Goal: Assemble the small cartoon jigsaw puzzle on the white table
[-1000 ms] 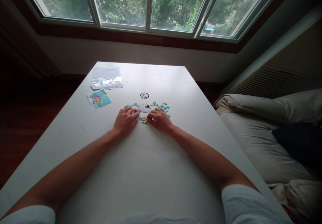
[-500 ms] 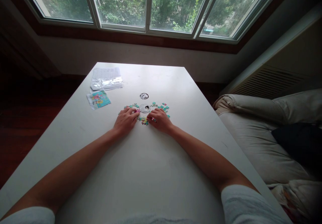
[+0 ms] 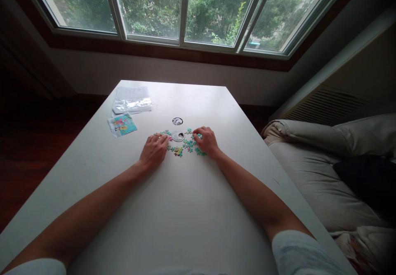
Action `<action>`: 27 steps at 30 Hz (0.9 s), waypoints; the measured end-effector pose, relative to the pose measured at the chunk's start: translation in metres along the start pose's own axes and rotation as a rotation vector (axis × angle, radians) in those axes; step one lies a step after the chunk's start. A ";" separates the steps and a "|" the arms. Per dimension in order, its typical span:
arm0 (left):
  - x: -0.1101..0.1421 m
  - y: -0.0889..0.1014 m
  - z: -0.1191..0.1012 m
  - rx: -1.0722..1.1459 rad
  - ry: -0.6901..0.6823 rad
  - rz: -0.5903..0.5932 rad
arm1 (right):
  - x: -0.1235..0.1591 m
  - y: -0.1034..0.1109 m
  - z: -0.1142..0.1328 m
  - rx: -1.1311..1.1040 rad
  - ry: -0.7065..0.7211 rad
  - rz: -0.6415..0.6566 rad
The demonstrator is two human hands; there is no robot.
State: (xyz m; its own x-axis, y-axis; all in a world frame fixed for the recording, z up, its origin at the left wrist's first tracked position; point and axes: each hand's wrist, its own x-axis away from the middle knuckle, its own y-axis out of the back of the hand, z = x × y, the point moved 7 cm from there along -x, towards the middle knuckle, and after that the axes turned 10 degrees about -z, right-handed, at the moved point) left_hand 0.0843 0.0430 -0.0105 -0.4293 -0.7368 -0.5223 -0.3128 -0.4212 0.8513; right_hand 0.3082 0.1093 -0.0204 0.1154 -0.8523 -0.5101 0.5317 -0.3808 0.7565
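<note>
- We rest our left hand [image 3: 154, 149] low over the left part of the puzzle pieces [image 3: 189, 144], its fingers partly bent and close together; we cannot tell whether it holds one.
- We bend the fingers of our right hand [image 3: 206, 141] over pieces on the right side, thumb near the fingertips; we cannot make out a grip on any.
- We have the mostly green pieces loosely around a round inset [image 3: 177, 136] in the white surface [image 3: 173, 205], with a yellowish cluster [image 3: 177, 151] on its near side.
- Beyond that inset, we see a smaller round disc [image 3: 177, 121].
- To the far left, we have a colorful picture sheet [image 3: 122, 124] just nearer than a clear plastic bag [image 3: 132, 99].
</note>
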 end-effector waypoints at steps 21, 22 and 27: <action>0.002 -0.005 -0.023 0.111 -0.080 0.022 | -0.011 -0.013 -0.009 0.207 -0.083 0.114; 0.002 -0.006 -0.023 0.123 -0.079 0.020 | -0.011 -0.014 -0.009 0.200 -0.087 0.115; 0.002 -0.005 -0.020 0.274 -0.063 -0.003 | -0.011 -0.013 -0.004 0.107 -0.061 0.089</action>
State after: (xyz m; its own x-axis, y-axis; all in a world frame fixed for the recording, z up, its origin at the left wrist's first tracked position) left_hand 0.1021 0.0332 -0.0152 -0.4776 -0.6977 -0.5340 -0.5279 -0.2579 0.8092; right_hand 0.3034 0.1249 -0.0262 0.1052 -0.9035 -0.4154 0.4285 -0.3358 0.8388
